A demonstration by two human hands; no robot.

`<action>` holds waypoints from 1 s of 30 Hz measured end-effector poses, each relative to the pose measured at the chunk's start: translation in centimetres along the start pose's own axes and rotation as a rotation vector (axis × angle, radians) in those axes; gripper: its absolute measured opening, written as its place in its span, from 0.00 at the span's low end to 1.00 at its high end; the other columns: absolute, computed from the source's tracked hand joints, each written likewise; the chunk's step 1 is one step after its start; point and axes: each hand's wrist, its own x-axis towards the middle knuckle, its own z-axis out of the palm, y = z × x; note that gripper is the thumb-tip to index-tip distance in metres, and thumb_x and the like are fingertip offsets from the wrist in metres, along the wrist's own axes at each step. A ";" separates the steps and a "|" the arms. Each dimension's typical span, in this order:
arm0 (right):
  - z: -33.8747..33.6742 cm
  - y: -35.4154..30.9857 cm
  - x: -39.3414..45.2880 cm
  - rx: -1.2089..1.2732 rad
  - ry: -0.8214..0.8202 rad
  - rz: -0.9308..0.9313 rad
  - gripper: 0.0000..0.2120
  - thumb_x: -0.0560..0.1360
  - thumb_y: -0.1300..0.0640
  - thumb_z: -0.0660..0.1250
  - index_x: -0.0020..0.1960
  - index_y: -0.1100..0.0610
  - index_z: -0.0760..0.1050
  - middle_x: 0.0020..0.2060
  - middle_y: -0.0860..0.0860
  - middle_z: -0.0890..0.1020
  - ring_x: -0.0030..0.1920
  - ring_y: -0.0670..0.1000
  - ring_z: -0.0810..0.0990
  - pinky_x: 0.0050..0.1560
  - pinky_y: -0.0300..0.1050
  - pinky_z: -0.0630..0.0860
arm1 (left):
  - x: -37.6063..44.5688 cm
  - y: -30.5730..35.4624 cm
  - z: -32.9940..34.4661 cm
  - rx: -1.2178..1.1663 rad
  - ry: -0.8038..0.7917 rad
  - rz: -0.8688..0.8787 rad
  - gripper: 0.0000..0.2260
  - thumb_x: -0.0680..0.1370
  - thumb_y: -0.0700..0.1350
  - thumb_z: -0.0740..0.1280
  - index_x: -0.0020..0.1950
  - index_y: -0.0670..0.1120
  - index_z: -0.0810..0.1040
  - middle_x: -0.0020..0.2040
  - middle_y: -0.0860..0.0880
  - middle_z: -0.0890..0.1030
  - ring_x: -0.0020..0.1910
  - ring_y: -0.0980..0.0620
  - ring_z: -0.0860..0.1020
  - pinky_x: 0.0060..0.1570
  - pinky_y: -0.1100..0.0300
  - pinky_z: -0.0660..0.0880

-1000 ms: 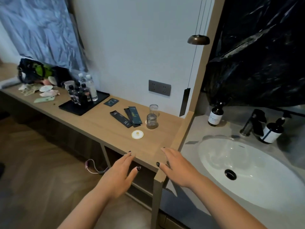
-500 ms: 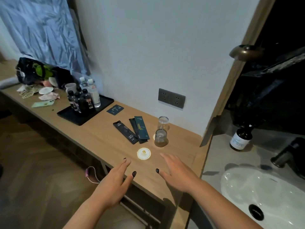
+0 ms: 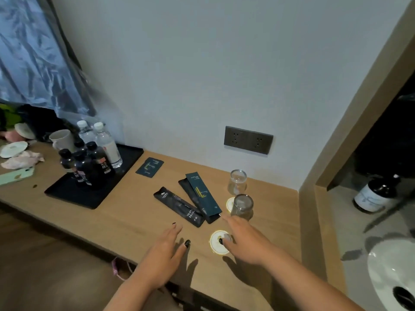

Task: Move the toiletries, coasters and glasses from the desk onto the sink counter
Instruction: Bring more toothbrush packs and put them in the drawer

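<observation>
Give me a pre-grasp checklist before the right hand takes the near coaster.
1. Right hand free, fingers straight: ok.
2. Thumb over the near coaster; contact: cannot tell.
3. Coaster lies flat, nothing stacked on it: ok.
4. Near glass upright, close beside the reaching fingers, knock risk: not ok.
5. Left hand free, holding nothing: ok.
6. Sink counter has bare space for drop-off: ok.

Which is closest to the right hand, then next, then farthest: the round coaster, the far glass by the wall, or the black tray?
From the right hand:
1. Round coaster, under its thumb.
2. Far glass, by the wall.
3. Black tray, far left.
</observation>
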 end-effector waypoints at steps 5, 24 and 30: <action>2.5 -2.6 8.2 0.136 -0.009 0.124 0.24 0.73 0.52 0.66 0.68 0.50 0.66 0.61 0.50 0.75 0.59 0.50 0.75 0.60 0.50 0.74 | 5.7 -4.8 -3.3 0.028 -0.030 0.070 0.26 0.81 0.53 0.57 0.78 0.52 0.52 0.78 0.53 0.53 0.77 0.56 0.52 0.74 0.60 0.50; 9.3 -6.0 21.9 -0.157 -0.001 0.356 0.25 0.73 0.58 0.66 0.69 0.54 0.66 0.65 0.54 0.69 0.65 0.56 0.65 0.65 0.50 0.66 | 12.8 -12.8 -8.3 -0.075 -0.109 0.068 0.24 0.82 0.49 0.57 0.76 0.44 0.57 0.77 0.50 0.60 0.76 0.55 0.56 0.71 0.66 0.52; 9.4 -6.0 21.5 0.039 0.030 0.483 0.16 0.72 0.54 0.71 0.58 0.54 0.74 0.58 0.53 0.73 0.59 0.55 0.73 0.56 0.50 0.74 | 12.7 -13.1 -8.1 -0.120 -0.125 0.040 0.25 0.81 0.53 0.58 0.76 0.48 0.56 0.77 0.53 0.59 0.75 0.57 0.57 0.69 0.68 0.51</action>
